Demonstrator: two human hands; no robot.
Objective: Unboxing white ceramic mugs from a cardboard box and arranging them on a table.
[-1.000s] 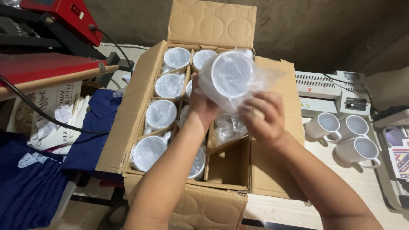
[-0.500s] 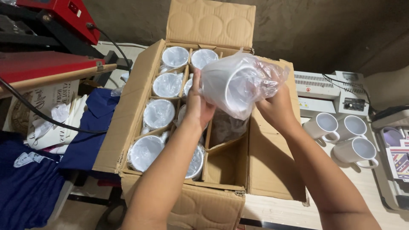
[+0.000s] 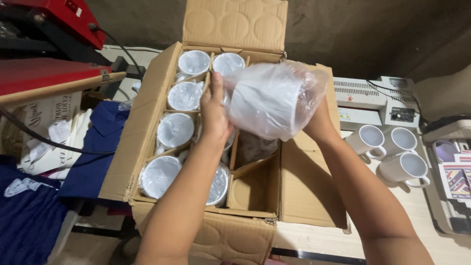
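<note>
A white mug wrapped in a clear plastic bag (image 3: 272,98) is held on its side above an open cardboard box (image 3: 142,118). My left hand (image 3: 215,110) presses against the mug's left end. On the other side, my right hand (image 3: 319,122) grips it, mostly hidden behind the bag. Inside the box, several more bagged white mugs (image 3: 174,130) stand upright in cardboard dividers. The compartments on the box's right side (image 3: 252,186) are empty.
Three unwrapped white mugs (image 3: 392,152) stand on the light table to the right, in front of a white laminating machine (image 3: 373,100). A red heat press (image 3: 46,44) is at the upper left. Dark blue shirts (image 3: 88,147) lie at the left.
The wrapped mug has been tipped from open-end-up onto its side. Both hands shifted with it, the right hand sliding behind the bag.
</note>
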